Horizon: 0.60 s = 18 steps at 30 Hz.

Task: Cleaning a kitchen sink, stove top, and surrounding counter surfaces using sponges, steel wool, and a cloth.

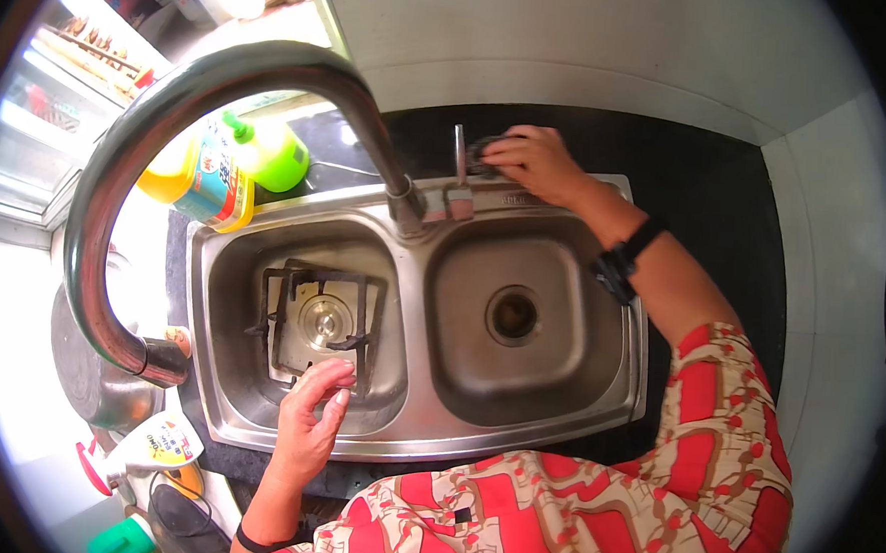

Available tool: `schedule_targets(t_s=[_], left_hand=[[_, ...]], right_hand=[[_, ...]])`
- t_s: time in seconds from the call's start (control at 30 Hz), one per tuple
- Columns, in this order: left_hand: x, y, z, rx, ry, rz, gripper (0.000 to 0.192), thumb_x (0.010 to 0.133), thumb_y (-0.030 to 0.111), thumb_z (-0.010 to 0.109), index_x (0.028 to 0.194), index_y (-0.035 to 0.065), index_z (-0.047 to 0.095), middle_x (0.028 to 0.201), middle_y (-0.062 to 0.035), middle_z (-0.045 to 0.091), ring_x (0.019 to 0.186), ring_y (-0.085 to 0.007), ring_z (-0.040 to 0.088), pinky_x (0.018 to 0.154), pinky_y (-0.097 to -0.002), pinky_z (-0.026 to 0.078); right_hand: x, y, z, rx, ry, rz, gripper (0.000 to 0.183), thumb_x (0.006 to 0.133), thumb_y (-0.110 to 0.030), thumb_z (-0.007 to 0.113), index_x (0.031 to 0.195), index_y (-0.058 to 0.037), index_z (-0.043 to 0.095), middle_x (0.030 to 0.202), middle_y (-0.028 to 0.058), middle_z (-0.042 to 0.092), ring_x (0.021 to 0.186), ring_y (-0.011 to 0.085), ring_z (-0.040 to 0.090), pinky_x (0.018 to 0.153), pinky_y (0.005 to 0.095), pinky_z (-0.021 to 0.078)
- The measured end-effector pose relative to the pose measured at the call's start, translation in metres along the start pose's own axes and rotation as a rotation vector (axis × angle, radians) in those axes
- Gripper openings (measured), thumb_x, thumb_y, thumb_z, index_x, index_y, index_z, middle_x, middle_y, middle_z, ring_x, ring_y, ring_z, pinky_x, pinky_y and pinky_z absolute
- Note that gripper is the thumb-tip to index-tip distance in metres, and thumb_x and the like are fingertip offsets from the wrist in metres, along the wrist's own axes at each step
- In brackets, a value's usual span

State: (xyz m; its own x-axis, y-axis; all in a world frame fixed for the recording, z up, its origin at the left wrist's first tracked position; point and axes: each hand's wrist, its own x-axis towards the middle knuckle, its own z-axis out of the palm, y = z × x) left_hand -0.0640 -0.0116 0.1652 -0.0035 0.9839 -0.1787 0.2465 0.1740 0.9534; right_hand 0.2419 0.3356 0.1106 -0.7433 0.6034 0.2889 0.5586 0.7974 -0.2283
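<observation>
A double-bowl stainless steel sink (pixel 416 335) lies before me. In its left bowl rest black metal stove grates (pixel 364 310) around the drain strainer. My left hand (pixel 311 420) is over the near edge of that bowl, fingers apart and slightly curled, with nothing in it. Behind the right bowl, my right hand (pixel 535 161) has its fingertips on a dark, wiry scouring pad (pixel 485 155) beside the faucet's lever (pixel 460 153). Whether the fingers are closed around the pad is hard to tell. The right bowl shows its drain (pixel 514 315).
A large curved faucet (pixel 90 205) arches over the left side. A green pump bottle (pixel 280 159) and a yellow-capped bottle (pixel 211 189) stand behind the left bowl. At left are a metal pot (pixel 78 362), a white spray bottle (pixel 156 442) and a green container (pixel 121 537).
</observation>
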Motion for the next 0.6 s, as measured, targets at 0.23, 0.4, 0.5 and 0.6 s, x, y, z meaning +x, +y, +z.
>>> schedule_targets(t_s=[0.23,0.4,0.5,0.6], left_hand=[[0.001,-0.010,-0.011,0.011,0.016,-0.018,0.028,0.093,0.003,0.054,0.121,-0.0014,0.057,0.120,-0.0115,0.053,0.104,-0.0181,0.060,0.091,-0.0289,0.048],[0.002,-0.013,-0.011,-0.050,0.051,-0.019,0.028,0.093,0.006,0.055,0.120,-0.0018,0.057,0.123,-0.0117,0.053,0.104,-0.0185,0.060,0.090,-0.0295,0.048],[-0.015,-0.010,-0.022,-0.078,0.103,-0.085,0.028,0.094,0.006,0.054,0.121,-0.0012,0.057,0.124,-0.0118,0.052,0.105,-0.0186,0.060,0.090,-0.0296,0.048],[-0.015,0.008,-0.046,-0.108,0.101,-0.114,0.028,0.092,0.002,0.055,0.120,-0.0018,0.058,0.123,-0.0125,0.053,0.104,-0.0194,0.060,0.091,-0.0298,0.048]], right_hand=[[0.027,0.001,0.005,-0.027,-0.086,0.014,0.021,0.084,-0.019,0.066,0.104,-0.0211,0.072,0.117,-0.0103,0.065,0.110,0.0208,0.053,0.095,0.0382,0.0363],[0.090,-0.023,0.023,0.010,-0.037,0.008,0.021,0.085,-0.023,0.065,0.105,-0.0220,0.072,0.117,-0.0101,0.065,0.112,0.0203,0.051,0.096,0.0401,0.0354],[0.101,-0.027,0.033,0.036,0.019,-0.034,0.022,0.086,-0.026,0.064,0.106,-0.0224,0.072,0.117,-0.0102,0.065,0.111,0.0202,0.051,0.096,0.0400,0.0353],[0.110,-0.038,0.030,-0.150,0.122,0.028,0.022,0.086,-0.027,0.063,0.106,-0.0225,0.072,0.117,-0.0102,0.065,0.109,0.0204,0.052,0.095,0.0395,0.0357]])
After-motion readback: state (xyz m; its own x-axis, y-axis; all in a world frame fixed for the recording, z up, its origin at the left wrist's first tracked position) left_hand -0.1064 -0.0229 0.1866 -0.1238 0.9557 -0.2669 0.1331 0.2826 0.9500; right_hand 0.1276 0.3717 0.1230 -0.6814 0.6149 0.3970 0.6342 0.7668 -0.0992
